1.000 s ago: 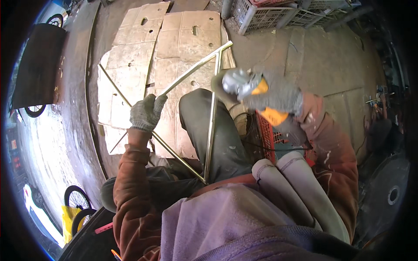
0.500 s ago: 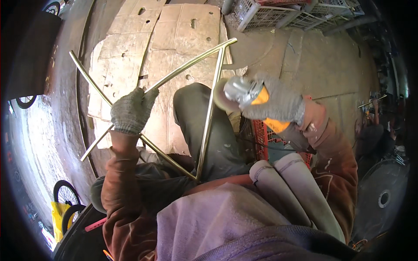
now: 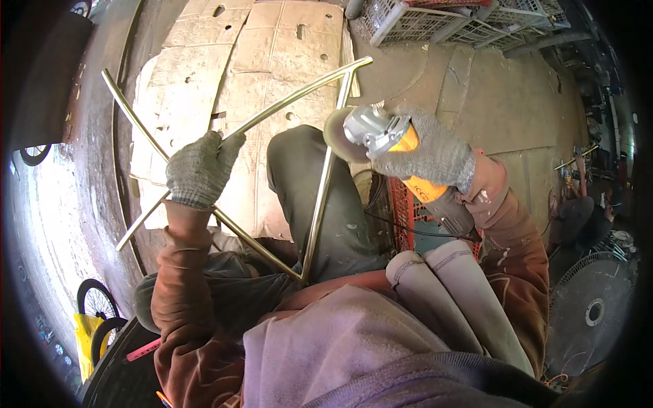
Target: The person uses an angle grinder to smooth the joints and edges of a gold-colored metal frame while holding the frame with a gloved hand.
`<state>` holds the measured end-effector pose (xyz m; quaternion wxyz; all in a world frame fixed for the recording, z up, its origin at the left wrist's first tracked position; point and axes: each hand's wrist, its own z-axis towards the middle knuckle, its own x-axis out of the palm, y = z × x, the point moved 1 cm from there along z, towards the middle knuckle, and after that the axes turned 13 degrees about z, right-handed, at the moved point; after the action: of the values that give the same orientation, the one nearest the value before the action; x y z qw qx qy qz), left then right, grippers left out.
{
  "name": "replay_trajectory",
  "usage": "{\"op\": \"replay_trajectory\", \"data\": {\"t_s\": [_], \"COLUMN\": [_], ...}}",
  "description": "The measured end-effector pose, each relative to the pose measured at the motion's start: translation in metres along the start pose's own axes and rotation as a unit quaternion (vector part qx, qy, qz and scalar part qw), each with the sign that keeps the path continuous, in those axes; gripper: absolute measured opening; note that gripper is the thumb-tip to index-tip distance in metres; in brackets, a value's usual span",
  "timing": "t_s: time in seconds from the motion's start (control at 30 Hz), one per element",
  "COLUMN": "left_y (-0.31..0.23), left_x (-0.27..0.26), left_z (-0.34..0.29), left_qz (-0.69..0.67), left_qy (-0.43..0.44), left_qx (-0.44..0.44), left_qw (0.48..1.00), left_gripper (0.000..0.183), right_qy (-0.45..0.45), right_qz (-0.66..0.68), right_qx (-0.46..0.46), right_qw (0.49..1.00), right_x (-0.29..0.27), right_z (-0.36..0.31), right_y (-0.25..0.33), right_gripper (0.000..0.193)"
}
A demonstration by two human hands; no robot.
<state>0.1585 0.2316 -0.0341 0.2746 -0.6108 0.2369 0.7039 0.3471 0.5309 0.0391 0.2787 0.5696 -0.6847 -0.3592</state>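
Note:
My left hand (image 3: 202,168), in a grey knitted glove, is wrapped round a shiny, gold-toned tubular metal frame (image 3: 291,105) where its tubes cross. The frame looks like a bicycle frame and rests partly against my legs. My right hand (image 3: 435,146), gloved alike, grips an angle grinder (image 3: 386,136) with a silver head and a yellow-and-dark body. Its round disc (image 3: 338,134) overlaps the frame's right-hand tube below the upper corner; whether it touches the metal I cannot tell. A dark cord runs from the grinder's rear end.
Flattened cardboard (image 3: 272,54) covers the floor ahead. A red plastic crate (image 3: 401,214) stands beside my right leg, and grey crates (image 3: 415,27) sit at the far right. A round dark fan-like grille (image 3: 593,311) is at the right; bicycle wheels (image 3: 96,299) stand at the left.
The grinder has moved a little up and left, its disc now over the right-hand tube higher up. The frame and my left hand have shifted slightly left.

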Motion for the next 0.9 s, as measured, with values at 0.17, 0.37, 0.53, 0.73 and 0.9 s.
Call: {"op": "replay_trajectory", "data": {"t_s": [0.17,0.37,0.53,0.73,0.9], "left_y": [0.001,-0.002,0.0,-0.001,-0.001], "left_x": [-0.002,-0.004,0.001,0.0,0.003], "left_z": [0.001,0.003,0.0,0.001,0.001], "left_qz": [0.008,-0.002,-0.003,0.008,-0.004], "left_qy": [0.015,-0.001,-0.014,-0.006,-0.003], "left_qx": [-0.008,-0.001,0.009,0.002,0.003], "left_qw": [1.0,1.0,1.0,1.0,1.0], "left_gripper": [0.045,0.044,0.043,0.043,0.043], "right_qy": [0.02,0.007,0.001,0.023,0.046], "right_qz": [-0.098,-0.06,-0.184,-0.133,0.019], "right_qx": [-0.063,-0.032,-0.163,-0.122,0.011], "right_qw": [0.993,0.998,0.969,0.983,0.999], "right_x": [-0.005,-0.002,-0.002,-0.01,-0.007], "right_z": [-0.002,-0.001,-0.004,-0.004,0.01], "right_y": [-0.001,0.003,-0.005,-0.023,0.0], "right_gripper": [0.066,0.062,0.05,0.068,0.064]}}
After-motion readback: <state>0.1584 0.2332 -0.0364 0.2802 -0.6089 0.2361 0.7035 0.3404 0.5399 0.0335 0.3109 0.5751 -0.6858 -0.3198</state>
